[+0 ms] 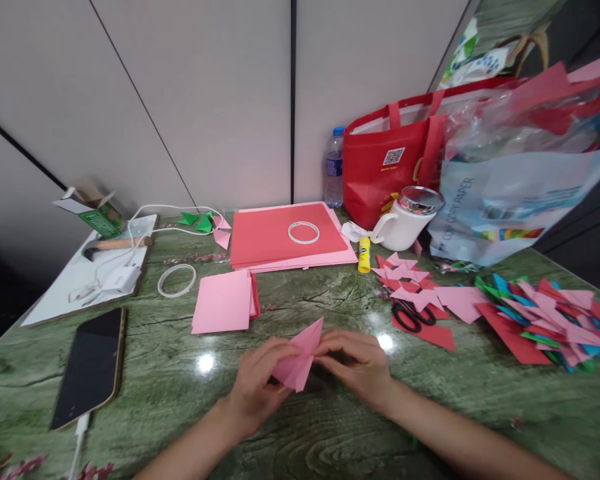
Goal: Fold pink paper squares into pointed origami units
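Just above the green table, a folded piece of pink paper (300, 360) is held between both hands. My left hand (260, 380) pinches its left side, thumb on the near face. My right hand (357, 367) has its fingertips closed on the paper's right edge. One fold points up and away, and another corner hangs down between the hands. Behind my left hand lies a stack of pink paper squares (223, 303), with red sheets showing at its right side. Black-handled scissors (413, 316) lie to the right, on red paper scraps.
Red and pink sheets (280, 237) lie at the back with a white ring (303, 233) on top. A phone (91, 367) is at left. A glue stick (364, 255), white mug (405, 223), red bag (380, 160) and colourful paper pile (560, 317) stand or lie at right.
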`<act>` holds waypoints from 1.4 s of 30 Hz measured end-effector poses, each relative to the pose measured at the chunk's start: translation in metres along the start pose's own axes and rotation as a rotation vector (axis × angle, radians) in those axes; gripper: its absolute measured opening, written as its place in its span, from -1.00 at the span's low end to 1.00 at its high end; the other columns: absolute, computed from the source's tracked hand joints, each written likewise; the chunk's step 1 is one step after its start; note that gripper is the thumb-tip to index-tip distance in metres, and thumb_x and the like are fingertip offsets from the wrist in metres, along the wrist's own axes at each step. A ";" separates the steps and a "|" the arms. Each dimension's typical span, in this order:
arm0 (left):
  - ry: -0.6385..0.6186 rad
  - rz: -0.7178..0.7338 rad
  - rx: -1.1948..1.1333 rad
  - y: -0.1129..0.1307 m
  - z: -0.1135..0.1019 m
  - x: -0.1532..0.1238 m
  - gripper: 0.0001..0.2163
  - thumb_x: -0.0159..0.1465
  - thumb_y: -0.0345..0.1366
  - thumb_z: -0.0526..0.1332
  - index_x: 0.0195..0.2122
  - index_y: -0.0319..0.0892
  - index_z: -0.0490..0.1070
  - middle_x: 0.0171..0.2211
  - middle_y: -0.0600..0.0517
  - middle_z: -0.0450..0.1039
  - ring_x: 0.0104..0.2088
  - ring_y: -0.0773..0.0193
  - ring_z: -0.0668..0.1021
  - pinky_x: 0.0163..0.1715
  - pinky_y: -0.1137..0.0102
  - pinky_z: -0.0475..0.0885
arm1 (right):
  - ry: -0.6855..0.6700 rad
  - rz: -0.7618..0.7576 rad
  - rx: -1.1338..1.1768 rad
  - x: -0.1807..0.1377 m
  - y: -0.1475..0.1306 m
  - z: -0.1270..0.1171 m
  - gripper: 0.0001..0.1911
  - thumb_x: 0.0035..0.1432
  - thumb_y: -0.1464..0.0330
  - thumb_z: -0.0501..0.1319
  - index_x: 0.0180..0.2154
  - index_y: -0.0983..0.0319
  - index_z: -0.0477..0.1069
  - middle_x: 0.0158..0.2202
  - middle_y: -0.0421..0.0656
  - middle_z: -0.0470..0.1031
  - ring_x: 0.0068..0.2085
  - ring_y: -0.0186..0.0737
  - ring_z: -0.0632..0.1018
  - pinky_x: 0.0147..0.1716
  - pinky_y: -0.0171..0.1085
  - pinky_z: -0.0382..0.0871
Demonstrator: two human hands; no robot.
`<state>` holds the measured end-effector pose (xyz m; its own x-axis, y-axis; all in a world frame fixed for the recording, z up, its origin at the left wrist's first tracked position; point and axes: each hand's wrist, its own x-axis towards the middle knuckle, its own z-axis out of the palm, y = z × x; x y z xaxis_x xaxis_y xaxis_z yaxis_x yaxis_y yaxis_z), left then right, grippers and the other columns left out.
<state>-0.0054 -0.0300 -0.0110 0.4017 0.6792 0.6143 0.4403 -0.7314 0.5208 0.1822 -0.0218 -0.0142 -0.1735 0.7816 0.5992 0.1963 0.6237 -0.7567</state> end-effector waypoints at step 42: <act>-0.165 -1.027 -0.810 0.003 0.013 0.011 -0.77 -0.10 -0.23 0.39 -0.59 -0.23 0.36 -0.59 0.05 0.52 -0.55 0.22 0.57 -0.49 0.40 0.44 | -0.257 0.622 0.336 -0.003 0.011 0.013 -0.76 0.03 0.23 0.23 -0.48 0.29 0.40 -0.52 -0.23 0.38 -0.58 -0.42 0.40 -0.61 -0.43 0.27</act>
<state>0.0105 -0.0239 -0.0107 0.2927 0.9009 -0.3204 0.0225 0.3284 0.9443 0.1720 -0.0174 -0.0279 -0.3549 0.9348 -0.0139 0.0338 -0.0021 -0.9994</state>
